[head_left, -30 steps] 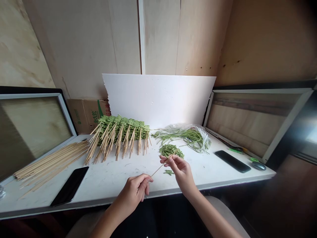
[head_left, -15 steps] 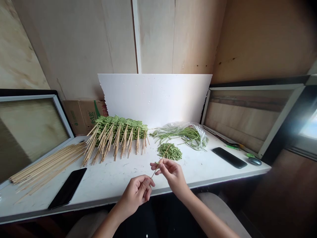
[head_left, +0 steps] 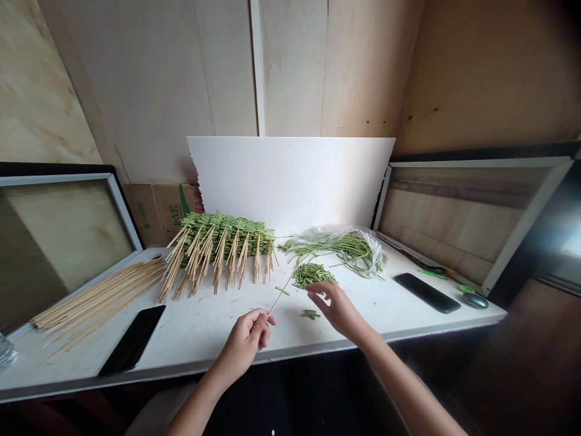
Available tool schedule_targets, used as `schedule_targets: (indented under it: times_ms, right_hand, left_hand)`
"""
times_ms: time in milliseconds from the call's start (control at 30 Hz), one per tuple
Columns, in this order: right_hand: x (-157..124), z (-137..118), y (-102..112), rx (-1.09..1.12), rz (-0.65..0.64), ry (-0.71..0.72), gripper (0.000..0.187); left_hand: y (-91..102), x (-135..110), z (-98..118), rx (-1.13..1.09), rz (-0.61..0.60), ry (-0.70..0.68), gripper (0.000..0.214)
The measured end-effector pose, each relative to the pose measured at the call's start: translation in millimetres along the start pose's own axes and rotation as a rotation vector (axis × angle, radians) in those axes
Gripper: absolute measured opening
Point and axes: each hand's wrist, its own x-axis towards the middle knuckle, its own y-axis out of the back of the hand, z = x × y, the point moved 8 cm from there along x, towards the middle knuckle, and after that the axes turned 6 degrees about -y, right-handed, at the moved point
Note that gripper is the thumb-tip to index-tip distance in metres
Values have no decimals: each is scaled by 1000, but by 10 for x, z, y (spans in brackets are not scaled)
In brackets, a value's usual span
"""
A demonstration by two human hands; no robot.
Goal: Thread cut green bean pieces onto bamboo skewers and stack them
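My left hand [head_left: 249,336] is closed around the lower end of a thin bamboo skewer [head_left: 274,304], which points up and away. One short piece of green bean [head_left: 282,290] sits crosswise on that skewer. My right hand [head_left: 333,306] is at the near edge of a pile of cut green bean pieces [head_left: 313,274], fingers stretched and thumb apart, with nothing visible in it. Just below its fingertips, several loose bean pieces [head_left: 311,313] lie on the white table [head_left: 200,333].
Filled bean skewers [head_left: 222,233] are stacked at the back left. Bare skewers [head_left: 100,293] lie left, beside a black phone [head_left: 132,340]. Long beans in a plastic bag [head_left: 354,248] are behind the pile. Another phone [head_left: 426,292] and a mouse [head_left: 475,300] lie right.
My right hand has left the skewer and moved right, to the bean pile. The bean piece now shows on the skewer. My left hand has shifted slightly left, and the view has shifted a little.
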Motion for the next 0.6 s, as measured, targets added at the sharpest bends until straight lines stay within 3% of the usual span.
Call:
schedule_targets:
  times_ms: [133,333,467,600]
  right_hand:
    - [-10,305,-130,-300,-127,16,25]
    - [-25,387,-218,-362,-109,-71,18]
    - [-4,392,-184,-245,-38,-71,17]
    - [53,398,-24,93,32,-140,30]
  left_hand:
    - [72,26,-32,55,11,-12,53]
    - [42,14,-49,45,-10,-13,52]
    - [27,20,-74,24,-23,4,52]
    - [24,13,-51,38,-22,8,53]
